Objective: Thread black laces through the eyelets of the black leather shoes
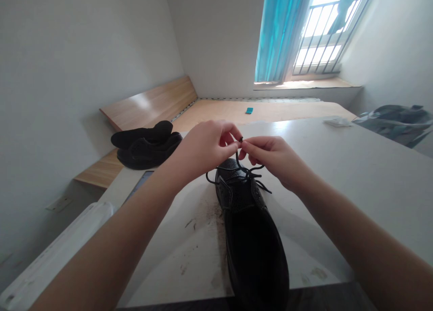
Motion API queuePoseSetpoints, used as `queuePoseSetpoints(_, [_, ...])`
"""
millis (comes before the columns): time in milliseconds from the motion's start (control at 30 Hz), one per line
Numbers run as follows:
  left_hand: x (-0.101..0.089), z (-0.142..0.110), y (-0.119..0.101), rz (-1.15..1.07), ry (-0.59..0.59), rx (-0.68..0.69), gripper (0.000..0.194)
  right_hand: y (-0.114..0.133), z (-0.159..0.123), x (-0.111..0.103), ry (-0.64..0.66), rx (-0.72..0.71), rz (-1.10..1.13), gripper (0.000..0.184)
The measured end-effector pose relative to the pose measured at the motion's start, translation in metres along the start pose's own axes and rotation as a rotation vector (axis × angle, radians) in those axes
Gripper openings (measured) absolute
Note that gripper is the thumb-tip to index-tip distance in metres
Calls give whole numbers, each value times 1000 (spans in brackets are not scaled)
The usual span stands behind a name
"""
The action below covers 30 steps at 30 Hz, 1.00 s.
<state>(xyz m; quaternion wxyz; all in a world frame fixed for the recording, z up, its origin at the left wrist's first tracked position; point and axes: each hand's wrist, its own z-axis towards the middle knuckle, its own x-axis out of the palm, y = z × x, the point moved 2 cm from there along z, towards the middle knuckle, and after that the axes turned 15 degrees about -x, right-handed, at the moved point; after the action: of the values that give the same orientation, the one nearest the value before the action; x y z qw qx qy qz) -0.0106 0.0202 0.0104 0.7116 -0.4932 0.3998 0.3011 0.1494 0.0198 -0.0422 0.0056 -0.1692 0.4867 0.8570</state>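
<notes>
A black leather lace-up shoe [252, 239] stands upright on its sole on a white tabletop [338, 175], directly below and just in front of both hands. Its long axis runs from the far side of the tabletop toward the near edge, tilted only slightly, with the toe pointing at the person and reaching that edge. Its black lace [245, 170] rises in loose loops from the eyelets. The left hand [206, 146] and right hand [274, 161] meet above the shoe's opening, each narrowly pinching the lace between thumb and fingers, with the lace's tip [241, 139] showing at the top of the pinch. Beyond the tabletop, 2 black shoes [145, 144] sit on a wooden ledge [149, 105], and a small teal object [249, 110] lies on a wooden board [216, 112] beneath a barred window [321, 31].
</notes>
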Motion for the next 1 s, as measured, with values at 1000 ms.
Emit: queuePoseSetpoints(1000, [9,-4,-10,-568,130,40,20,18,-6,0,203,-135,457,37])
